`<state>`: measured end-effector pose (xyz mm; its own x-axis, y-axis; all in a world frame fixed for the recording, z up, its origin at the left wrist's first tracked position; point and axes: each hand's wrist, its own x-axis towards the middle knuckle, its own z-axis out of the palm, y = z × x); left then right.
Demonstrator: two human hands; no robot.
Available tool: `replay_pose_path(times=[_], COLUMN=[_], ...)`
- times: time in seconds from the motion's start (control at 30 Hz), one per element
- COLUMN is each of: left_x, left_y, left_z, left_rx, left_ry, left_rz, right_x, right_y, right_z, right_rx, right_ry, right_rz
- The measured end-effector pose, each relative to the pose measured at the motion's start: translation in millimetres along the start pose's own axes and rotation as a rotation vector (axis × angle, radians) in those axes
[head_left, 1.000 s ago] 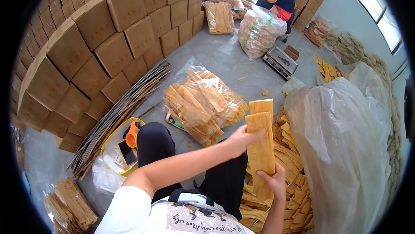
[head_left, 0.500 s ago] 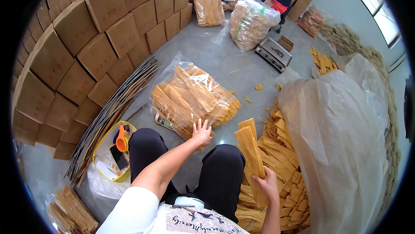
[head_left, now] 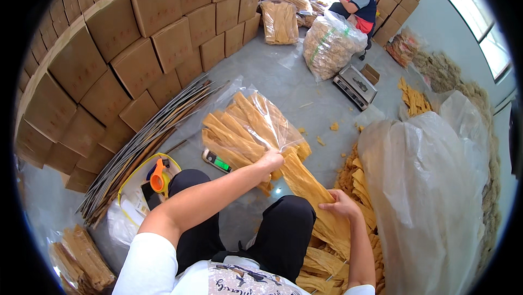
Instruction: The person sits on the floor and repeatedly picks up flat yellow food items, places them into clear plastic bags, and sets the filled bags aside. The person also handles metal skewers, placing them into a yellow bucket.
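A clear plastic bag (head_left: pixel 275 123) of long yellow dried tofu-skin sheets (head_left: pixel 231 131) lies on a scale (head_left: pixel 216 161), whose green display shows. My left hand (head_left: pixel 271 163) is closed at the bag's near right edge, pinching the plastic; its fingertips are partly hidden. With my right hand (head_left: pixel 341 205) I grip a long dried tofu-skin sheet (head_left: pixel 305 178) by its middle, thumb on top. Its far end reaches the bag's edge beside my left hand. Below my right hand spreads a heap of loose sheets (head_left: pixel 321 259).
Cardboard boxes (head_left: pixel 111 30) stand stacked at left, with long rods (head_left: pixel 158 123) beside them. A yellow-rimmed tub (head_left: pixel 129 178) holds an orange tape dispenser (head_left: pixel 158 178). Large plastic sheeting (head_left: pixel 425 186) covers the right side. Farther off are another scale (head_left: pixel 354 85), a full bag (head_left: pixel 333 47) and a seated person (head_left: pixel 357 0).
My left hand has gone from lying spread on the bag to gripping its edge. My right hand has brought the sheet up and forward to the bag. The scale's green display now shows.
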<state>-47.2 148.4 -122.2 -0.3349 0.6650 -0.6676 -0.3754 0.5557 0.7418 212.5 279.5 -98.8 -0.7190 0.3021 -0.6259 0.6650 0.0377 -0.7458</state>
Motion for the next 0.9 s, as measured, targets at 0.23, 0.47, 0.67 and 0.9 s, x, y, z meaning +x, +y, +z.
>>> replay_pose_path(times=[0.23, 0.47, 0.67, 0.9], left_x=[-3, 1, 1, 3], left_y=[9, 8, 9, 3], left_z=[2, 1, 6, 2], left_rx=[-0.091, -0.039, -0.009, -0.017], left_ry=[-0.037, -0.078, -0.035, -0.028], left_rz=[0.050, 0.121, 0.125, 0.151], right_x=[58, 141, 175, 166], right_y=[-34, -66, -62, -53], right_z=[-4, 1, 12, 20], right_rx=[-0.063, -0.194, -0.258, 0.118], right_ry=[-0.106, -0.074, -0.035, 0.098], right_rz=[-0.019, -0.136, -0.181, -0.209])
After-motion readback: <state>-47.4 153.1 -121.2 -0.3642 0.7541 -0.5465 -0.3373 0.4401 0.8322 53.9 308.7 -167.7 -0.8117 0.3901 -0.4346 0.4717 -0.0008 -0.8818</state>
